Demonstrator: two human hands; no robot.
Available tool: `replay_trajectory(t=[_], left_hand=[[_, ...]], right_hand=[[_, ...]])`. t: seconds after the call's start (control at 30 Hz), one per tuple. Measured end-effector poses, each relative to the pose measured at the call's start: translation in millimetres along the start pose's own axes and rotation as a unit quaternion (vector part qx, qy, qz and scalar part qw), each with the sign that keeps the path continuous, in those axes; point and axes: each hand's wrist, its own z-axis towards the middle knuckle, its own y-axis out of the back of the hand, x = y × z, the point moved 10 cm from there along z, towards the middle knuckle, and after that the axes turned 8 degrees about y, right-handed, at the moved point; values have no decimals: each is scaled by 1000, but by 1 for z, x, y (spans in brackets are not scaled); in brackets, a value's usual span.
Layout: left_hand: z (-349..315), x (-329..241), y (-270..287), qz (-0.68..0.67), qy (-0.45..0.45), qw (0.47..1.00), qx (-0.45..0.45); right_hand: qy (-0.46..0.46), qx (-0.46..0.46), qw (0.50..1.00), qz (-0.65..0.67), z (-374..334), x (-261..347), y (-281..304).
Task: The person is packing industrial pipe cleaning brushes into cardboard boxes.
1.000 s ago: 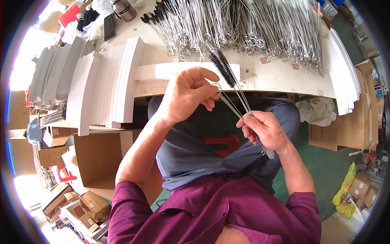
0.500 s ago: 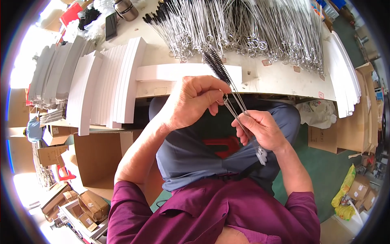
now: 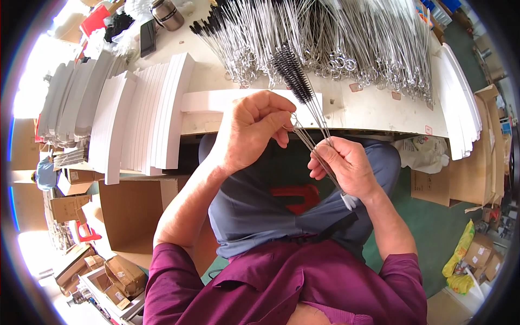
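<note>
A small bunch of wire tube brushes [image 3: 293,73] is held over my lap. Several thin metal stems run down from black bristle heads, while others end at the top in ring handles. My right hand [image 3: 348,167] wraps round the stems, and a white bristle tip [image 3: 349,202] pokes out below it. My left hand [image 3: 253,129] pinches at the ring handles [image 3: 293,122] beside the black bristles. The fingertips partly hide the rings there.
Many more wire brushes [image 3: 325,43] lie heaped across the table [image 3: 379,105]. Long white boxes [image 3: 146,116] stand stacked at the left, and one lies flat near the edge. White strips [image 3: 460,103] are piled at the right. An open carton [image 3: 130,214] stands lower left.
The brushes in my right hand have fanned slightly and their black heads show more fully. My left hand has shifted a little up and left at the rings.
</note>
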Motion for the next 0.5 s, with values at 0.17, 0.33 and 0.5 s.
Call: replay_trajectory(t=[0.17,0.33,0.5], left_hand=[[1,-10,11,5,-7,1000,-28],[-3,-17,11,26,-12,999,-41],[-6,-39,15,103,-73,990,-63]], right_hand=[[0,-12,1000,-11,0,-3,1],[-8,16,1000,23,3,-7,-5],[-44,63,994,75,1,-10,-17]])
